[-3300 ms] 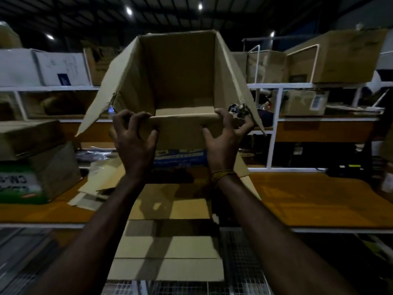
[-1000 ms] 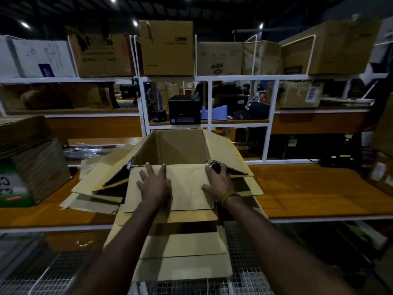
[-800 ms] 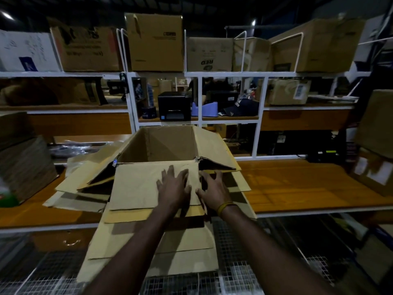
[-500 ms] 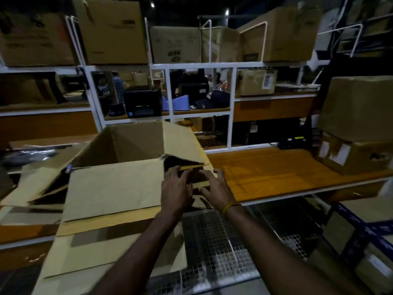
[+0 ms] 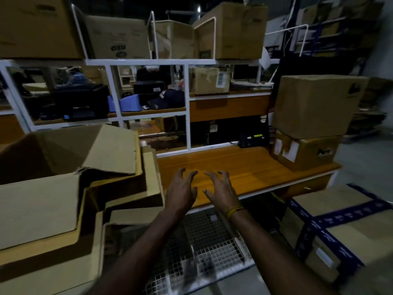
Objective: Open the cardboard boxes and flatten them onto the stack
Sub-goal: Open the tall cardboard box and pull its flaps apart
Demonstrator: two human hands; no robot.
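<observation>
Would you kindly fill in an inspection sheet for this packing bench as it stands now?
Surface: orange wooden bench top, bare in the middle.
Job's things: half-collapsed brown cardboard box on the pile of flattened cardboard sheets, left; two closed brown cartons stacked at the bench's right end.
Clutter: dark cap on the white metal shelf.
Hands: left hand and right hand open, empty, over the bench.
Cables: nothing seen.
Surroundings: cartons on the upper shelves.

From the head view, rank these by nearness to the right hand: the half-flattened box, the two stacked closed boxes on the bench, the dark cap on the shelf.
From the right hand:
1. Half-flattened box, on the pile to the left.
2. Two stacked closed boxes, at the bench's right end.
3. Dark cap, on the middle shelf behind.
</observation>
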